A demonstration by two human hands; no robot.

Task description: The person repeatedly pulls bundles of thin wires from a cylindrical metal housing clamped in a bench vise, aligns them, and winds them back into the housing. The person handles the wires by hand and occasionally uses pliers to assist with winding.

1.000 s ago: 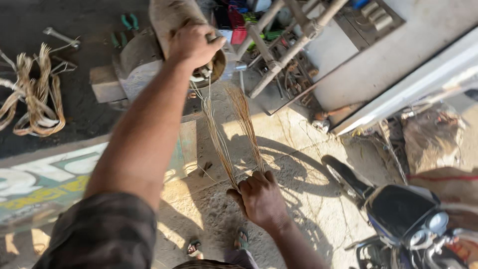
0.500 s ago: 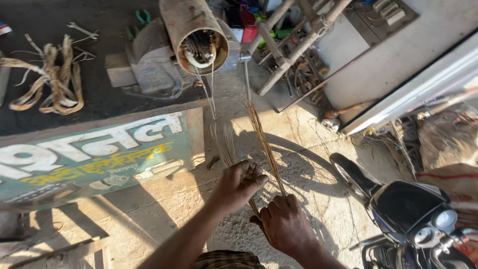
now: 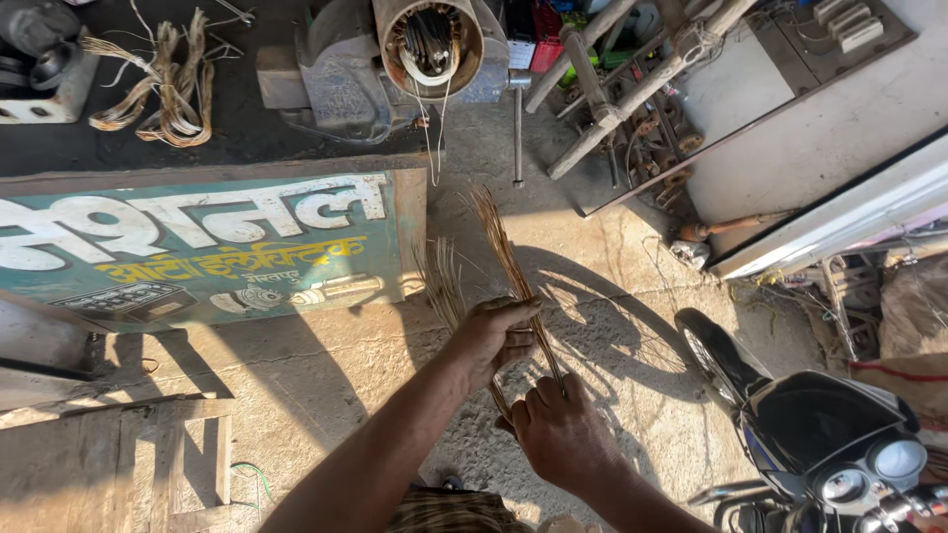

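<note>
Far to the left, on the dark workbench (image 3: 247, 118), lies a loose tangle of wire coils (image 3: 163, 89), pale and coppery, beside a grey block at the corner. Below the bench front hangs a painted signboard (image 3: 197, 247) — teal, with white and yellow lettering — and under that a rough wooden frame (image 3: 148, 454) sits in shadow on the concrete floor (image 3: 612, 286).

Moving toward the middle, a motor housing (image 3: 432, 44) is clamped in a grey vise (image 3: 336, 74) at the bench edge, its open round end facing down, with dark windings inside and a few thin strands dangling from it.

Below it, both hands meet over a bundle of copper wire (image 3: 499, 247). The left hand (image 3: 491, 336) is closed around the strands partway along, fingers curled over them. The right hand (image 3: 563, 434) sits just beneath and touching it, clenched on the lower end of the same bundle. The wire fans upward from the two fists in two thin sprays, catching the sun — well clear of the motor housing above.

To the right, a wooden stand (image 3: 632, 89) with crossed legs leans by a pale wall, a clutter of small parts behind it. At the lower right corner stands a motorcycle (image 3: 820, 434), its front wheel and round dials showing.
</note>
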